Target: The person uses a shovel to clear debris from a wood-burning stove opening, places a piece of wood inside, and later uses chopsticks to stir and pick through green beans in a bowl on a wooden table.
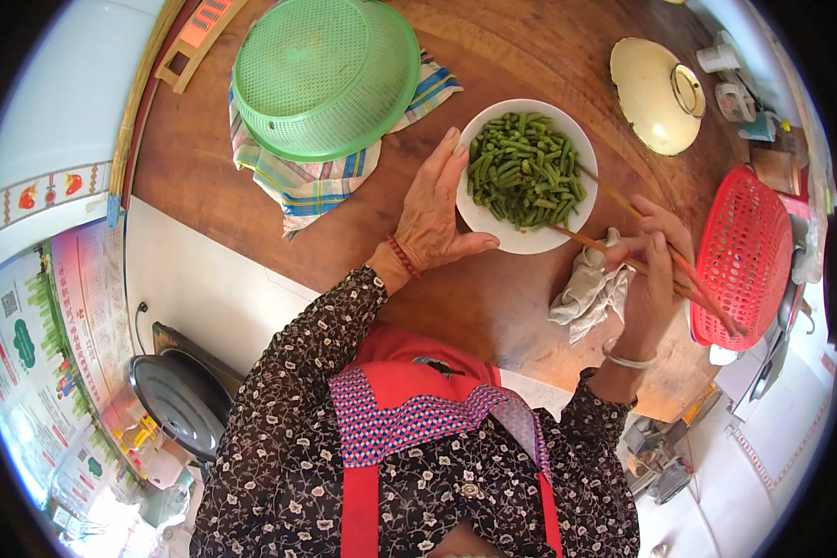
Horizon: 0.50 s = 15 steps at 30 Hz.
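A white bowl filled with cut green beans stands on the wooden table. My left hand lies at the bowl's left edge, fingers and thumb spread around the rim. My right hand holds a pair of wooden chopsticks, spread apart. One tip reaches the beans at the upper right of the bowl, the other at its lower edge. A crumpled pale cloth lies on the table just below the chopsticks, left of my right hand.
An upturned green plastic colander sits on a checked cloth at the upper left. A cream enamel lid lies at the upper right. The red plastic basket stands by the table's right edge, near my right hand.
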Tool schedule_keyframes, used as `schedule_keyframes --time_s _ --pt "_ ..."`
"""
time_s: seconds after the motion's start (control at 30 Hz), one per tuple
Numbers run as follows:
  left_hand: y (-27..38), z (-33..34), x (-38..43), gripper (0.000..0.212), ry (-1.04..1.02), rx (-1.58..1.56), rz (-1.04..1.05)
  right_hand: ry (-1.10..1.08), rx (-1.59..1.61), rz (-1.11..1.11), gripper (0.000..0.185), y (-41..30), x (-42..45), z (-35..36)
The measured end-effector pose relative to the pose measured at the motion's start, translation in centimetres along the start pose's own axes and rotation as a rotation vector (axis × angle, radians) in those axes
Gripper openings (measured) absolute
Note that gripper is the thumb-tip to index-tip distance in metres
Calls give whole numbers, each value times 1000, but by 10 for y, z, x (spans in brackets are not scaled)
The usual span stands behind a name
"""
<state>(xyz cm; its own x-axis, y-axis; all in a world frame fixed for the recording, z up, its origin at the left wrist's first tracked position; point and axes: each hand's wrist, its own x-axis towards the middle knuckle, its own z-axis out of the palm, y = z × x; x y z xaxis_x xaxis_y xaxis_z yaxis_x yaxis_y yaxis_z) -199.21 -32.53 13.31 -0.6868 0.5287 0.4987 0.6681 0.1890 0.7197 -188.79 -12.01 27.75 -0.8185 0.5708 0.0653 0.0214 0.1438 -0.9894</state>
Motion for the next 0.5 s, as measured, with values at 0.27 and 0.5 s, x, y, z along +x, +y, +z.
schedule_keyframes --time_s 0.27,0.5 --pt "3 -1 4 102 4 14 1 84 391 92 18 44 7 7" --pt "1 0 0 102 7 37 1 32 76 -64 18 -18 5 19"
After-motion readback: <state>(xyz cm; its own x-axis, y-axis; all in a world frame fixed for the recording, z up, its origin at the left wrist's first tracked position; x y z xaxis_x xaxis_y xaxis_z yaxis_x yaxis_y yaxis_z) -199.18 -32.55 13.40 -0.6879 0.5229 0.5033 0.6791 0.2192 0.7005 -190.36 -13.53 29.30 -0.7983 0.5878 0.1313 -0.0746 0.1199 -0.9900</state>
